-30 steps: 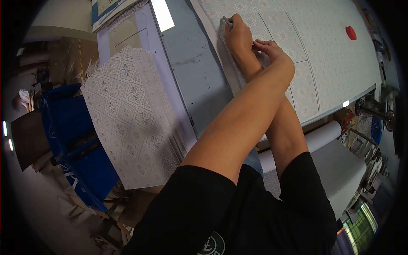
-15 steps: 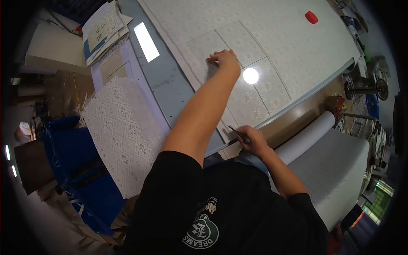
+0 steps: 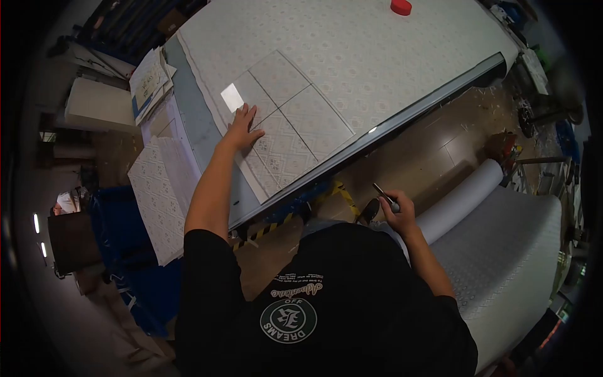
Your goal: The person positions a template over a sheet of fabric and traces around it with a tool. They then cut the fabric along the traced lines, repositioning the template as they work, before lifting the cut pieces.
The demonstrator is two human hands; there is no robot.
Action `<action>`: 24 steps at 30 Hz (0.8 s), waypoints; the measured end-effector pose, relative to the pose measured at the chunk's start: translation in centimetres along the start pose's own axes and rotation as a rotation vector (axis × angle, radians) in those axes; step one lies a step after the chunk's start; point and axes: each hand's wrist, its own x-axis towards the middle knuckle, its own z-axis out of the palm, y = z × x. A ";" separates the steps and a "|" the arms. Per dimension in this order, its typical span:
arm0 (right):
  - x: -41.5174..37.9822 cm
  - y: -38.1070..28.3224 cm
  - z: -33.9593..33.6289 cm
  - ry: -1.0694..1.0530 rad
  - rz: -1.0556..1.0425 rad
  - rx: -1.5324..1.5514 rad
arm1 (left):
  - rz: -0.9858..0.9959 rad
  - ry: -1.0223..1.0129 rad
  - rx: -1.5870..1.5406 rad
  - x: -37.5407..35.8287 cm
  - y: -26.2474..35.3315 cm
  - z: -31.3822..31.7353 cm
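Observation:
My left hand (image 3: 244, 127) rests with its fingers spread on the left edge of a clear square panel (image 3: 298, 119) marked with dark crossing lines. Under the panel lies pale patterned fabric (image 3: 352, 56), which covers much of the table. Away from the table's front edge, over the floor, my right hand (image 3: 399, 210) is closed round a slim dark and silver tool (image 3: 386, 198) whose tip points up and left. Whether the tool is a knife or a pen I cannot tell.
A red round object (image 3: 401, 7) sits on the fabric at the back. Papers (image 3: 151, 81) lie at the left, near a patterned sheet (image 3: 157, 204) and blue bins (image 3: 129, 251). A large fabric roll (image 3: 461, 198) stands at the right. The table's metal edge (image 3: 433, 107) runs diagonally.
The view has shifted. My left hand has moved to the panel's left edge, its fingers now spread. My right hand has drawn away from the table edge, still holding the tool.

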 end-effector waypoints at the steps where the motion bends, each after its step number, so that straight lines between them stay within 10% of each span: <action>1: 0.0 0.8 -1.4 -0.035 -0.023 -0.023 | -0.001 0.002 0.013 -0.7 1.0 0.3; 11: 1.8 4.8 -7.7 0.040 0.003 0.016 | -0.207 -0.049 0.028 -1.4 11.1 2.7; 24: 13.7 5.5 -12.4 -0.012 0.049 -0.072 | 0.125 0.004 -0.015 13.7 21.7 0.8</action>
